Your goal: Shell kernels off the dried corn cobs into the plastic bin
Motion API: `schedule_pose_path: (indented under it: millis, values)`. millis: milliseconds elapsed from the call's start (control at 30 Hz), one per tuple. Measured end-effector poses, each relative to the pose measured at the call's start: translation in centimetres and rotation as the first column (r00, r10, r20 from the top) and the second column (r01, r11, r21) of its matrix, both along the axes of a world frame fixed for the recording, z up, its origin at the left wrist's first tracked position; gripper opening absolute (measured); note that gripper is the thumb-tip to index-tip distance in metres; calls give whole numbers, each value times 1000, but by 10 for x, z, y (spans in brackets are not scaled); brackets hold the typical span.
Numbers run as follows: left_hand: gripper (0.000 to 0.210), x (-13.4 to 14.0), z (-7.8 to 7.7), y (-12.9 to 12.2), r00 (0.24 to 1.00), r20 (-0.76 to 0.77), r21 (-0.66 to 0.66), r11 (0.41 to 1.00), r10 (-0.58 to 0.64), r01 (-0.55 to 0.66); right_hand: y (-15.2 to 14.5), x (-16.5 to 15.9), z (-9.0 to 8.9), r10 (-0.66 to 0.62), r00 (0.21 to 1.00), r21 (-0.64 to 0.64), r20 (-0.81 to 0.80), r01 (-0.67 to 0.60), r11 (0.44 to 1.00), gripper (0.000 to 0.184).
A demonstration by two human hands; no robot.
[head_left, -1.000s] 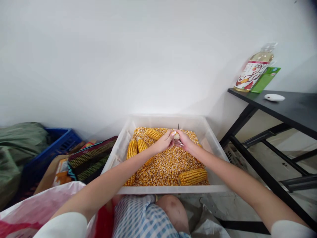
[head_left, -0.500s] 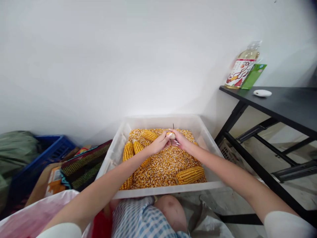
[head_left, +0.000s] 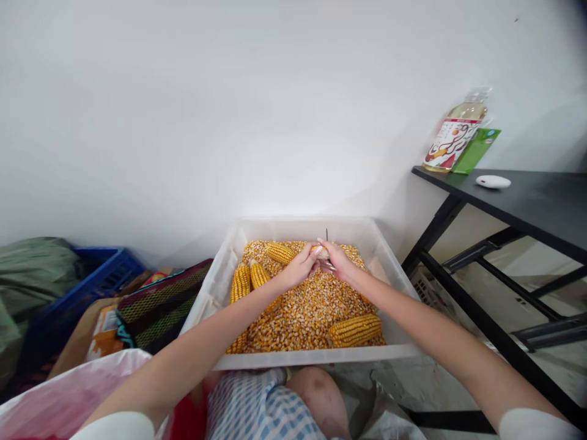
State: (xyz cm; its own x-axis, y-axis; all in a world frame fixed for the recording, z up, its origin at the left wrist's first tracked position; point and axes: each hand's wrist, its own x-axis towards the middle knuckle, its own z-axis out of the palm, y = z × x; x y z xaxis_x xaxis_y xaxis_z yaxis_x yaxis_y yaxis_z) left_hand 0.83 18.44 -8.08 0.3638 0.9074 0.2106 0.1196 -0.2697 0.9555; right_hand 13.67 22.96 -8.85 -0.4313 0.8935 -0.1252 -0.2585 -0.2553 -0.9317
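Both my hands meet over the far half of a white plastic bin [head_left: 316, 357], gripping one corn cob [head_left: 321, 252] between them. My left hand [head_left: 302, 266] is closed around its left end, and my right hand [head_left: 338, 261] around its right end. Fingers cover much of the cob; a pale, partly bare stretch shows between them. Beneath lies a deep layer of loose corn kernels [head_left: 302, 311]. Several whole ears rest on the kernels: one ear of corn [head_left: 355, 330] at the near right, another [head_left: 240, 284] along the left wall, and one [head_left: 280, 252] at the back.
On the right, a black table [head_left: 541, 195] holds a bottle [head_left: 456, 137], a green carton [head_left: 477, 151] and a white oval device [head_left: 493, 181]. Left of the bin are a mesh bag [head_left: 165, 302], a blue crate [head_left: 98, 275] and a pink-lined white bag [head_left: 68, 397]. A white wall stands behind.
The whole view has shifted slightly, with things now a little lower and further right. Both hands keep hold of the cob over the bin, with only a slight change in finger position.
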Motion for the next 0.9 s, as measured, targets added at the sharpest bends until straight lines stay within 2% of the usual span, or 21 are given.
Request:
schedule_pose_path:
  millis: [100,167,300,367,533,667,800,900]
  values:
    - [49,-3,5,-3,999,-15,20,999,-39,39,0,2,3,-13,1000,12,10,13,1000,37]
    - [49,-2,9,-4,999,-20,-10,999,-42,42,-1,2,4,-41,998,90,40,37,995,37]
    - [42,3,15,-3,996,15,-93,992,86,-84,-6,-1,6,-201,976,237,88,175,956,34]
    - [40,5,14,-2,993,47,-83,991,111,-107,-9,-2,7,-222,971,242,88,195,950,34]
    - [39,8,12,-6,988,145,-99,995,44,-29,-11,-3,9,-182,982,164,43,173,971,35]
    - [43,6,15,-11,996,92,-84,996,17,-9,-9,-1,11,-151,989,116,5,149,982,35]
    - [51,5,23,-13,999,19,-74,996,-37,39,-7,2,12,-192,980,182,52,180,967,32]
    - [45,5,25,-11,997,67,-132,991,-27,35,-6,3,12,-213,974,237,77,189,953,31]
